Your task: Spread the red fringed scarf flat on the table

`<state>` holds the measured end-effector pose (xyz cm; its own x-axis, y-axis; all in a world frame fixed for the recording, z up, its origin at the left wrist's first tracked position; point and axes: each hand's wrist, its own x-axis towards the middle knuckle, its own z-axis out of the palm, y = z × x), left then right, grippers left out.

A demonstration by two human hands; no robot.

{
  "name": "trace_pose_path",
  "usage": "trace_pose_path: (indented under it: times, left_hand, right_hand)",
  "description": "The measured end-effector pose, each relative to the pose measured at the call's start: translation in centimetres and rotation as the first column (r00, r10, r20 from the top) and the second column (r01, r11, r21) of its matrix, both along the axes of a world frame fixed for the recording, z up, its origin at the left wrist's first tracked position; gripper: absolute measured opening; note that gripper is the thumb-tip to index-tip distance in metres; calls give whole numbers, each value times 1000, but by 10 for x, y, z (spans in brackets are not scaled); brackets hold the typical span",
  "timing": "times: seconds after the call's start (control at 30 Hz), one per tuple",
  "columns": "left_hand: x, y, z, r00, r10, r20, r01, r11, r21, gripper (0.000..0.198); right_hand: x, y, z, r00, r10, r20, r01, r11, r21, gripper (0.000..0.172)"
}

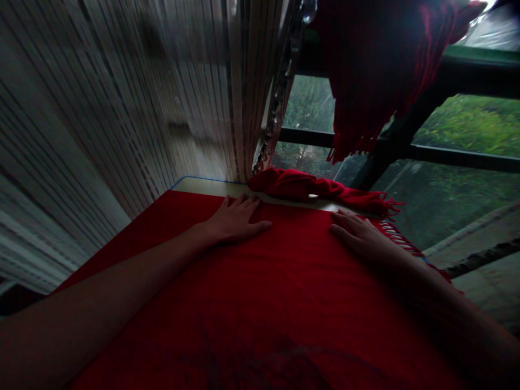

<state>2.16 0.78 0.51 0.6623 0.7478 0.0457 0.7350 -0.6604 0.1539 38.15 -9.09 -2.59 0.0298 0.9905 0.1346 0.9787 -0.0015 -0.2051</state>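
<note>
Head view: my left hand (235, 219) is lying palm down, fingers spread and thumb stretching out to the side, on a large red cloth (284, 287). Its fingertips are reaching the cloth's far edge. My right hand (359, 230) is resting palm down near the cloth's far right corner, its fingers lying close together and its thumb standing slightly apart. Both my forearms are stretching forward over the cloth, which is covering most of a pale tabletop (199, 186) with a thin blue edging (211, 179). Along the cloth's right side, a red fringe (400, 238) is showing beyond my right hand. Past my fingers, a bunched red scarf (292, 181) is lying across the tabletop's far end, its tassels pointing right. To the left, a pale string curtain (101, 97) is hanging in long strands, with a line of shiny beads (280, 92) running down beside it. At upper right, a dark red fringed cloth (365, 70) is hanging before a window (467, 157), where green foliage (471, 124) is showing outside. Dim light is leaving the room shadowy.
</note>
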Motion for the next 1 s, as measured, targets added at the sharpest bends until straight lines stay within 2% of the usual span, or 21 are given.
trace_pose_path:
  times: [0.17, 0.33, 0.57, 0.77, 1.0]
  left_hand:
    - [0, 0, 1, 1000, -9, -2, 9, 1000, 1, 97]
    - [0, 0, 1, 1000, -4, 1, 4, 1000, -12, 96]
    - [-1, 2, -2, 1000, -13, 12, 13, 1000, 0, 98]
    - [-1, 1, -1, 1000, -9, 9, 9, 1000, 2, 97]
    - [-1, 0, 0, 1000, -8, 7, 8, 1000, -2, 96]
  right_hand:
    - [-1, -1, 1, 1000, -5, -2, 5, 1000, -8, 79]
    - [0, 0, -2, 1000, 2, 3, -2, 1000, 29, 74]
    - [-3, -1, 3, 1000, -6, 7, 6, 1000, -22, 79]
    - [0, 0, 0, 1000, 5, -7, -5, 1000, 23, 73]
    - [-1, -1, 1, 1000, -8, -6, 8, 1000, -4, 76]
